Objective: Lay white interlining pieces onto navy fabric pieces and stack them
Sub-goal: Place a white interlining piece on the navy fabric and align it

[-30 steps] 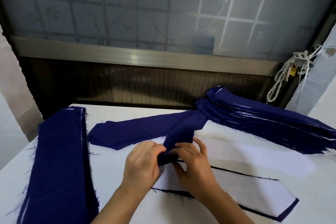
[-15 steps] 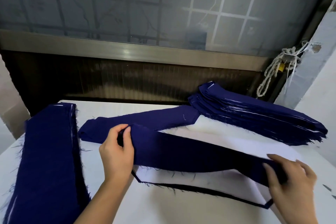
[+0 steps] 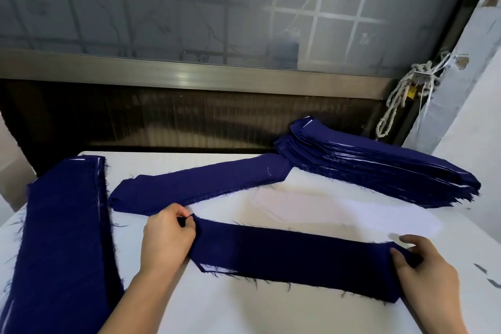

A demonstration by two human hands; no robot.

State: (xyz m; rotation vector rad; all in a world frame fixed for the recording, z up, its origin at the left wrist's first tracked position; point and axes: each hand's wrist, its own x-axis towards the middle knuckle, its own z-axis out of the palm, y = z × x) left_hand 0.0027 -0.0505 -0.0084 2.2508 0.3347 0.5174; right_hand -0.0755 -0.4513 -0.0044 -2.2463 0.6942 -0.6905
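**Navy strip held at both ends, interlining lying just beyond it**

Head view: a long navy fabric strip with frayed edges (image 3: 292, 260) is lying flat on the white table (image 3: 244, 306), its long axis running left to right and dipping a little toward the right. The left hand (image 3: 168, 238) is pinching the strip's left end between thumb and curled fingers. The right hand (image 3: 425, 271) is gripping the right end between thumb and fingers. Each hand is sitting at one end, so neither is nearer the middle.

The pale white interlining pieces (image 3: 347, 214) are lying just beyond the strip, on its far side from the person, along roughly the same axis (their outlines are faint against the table). The coming move is probably turning on that relation: a forward reach over the strip, with the right hand looking the nearer one.

No container is showing; piles are doing that job. A tall fanned stack of navy pieces (image 3: 379, 168) is sitting at the far right, a flat navy piece (image 3: 200, 187) is running leftward from it, and a long navy pile (image 3: 65, 238) is lying along the left edge.
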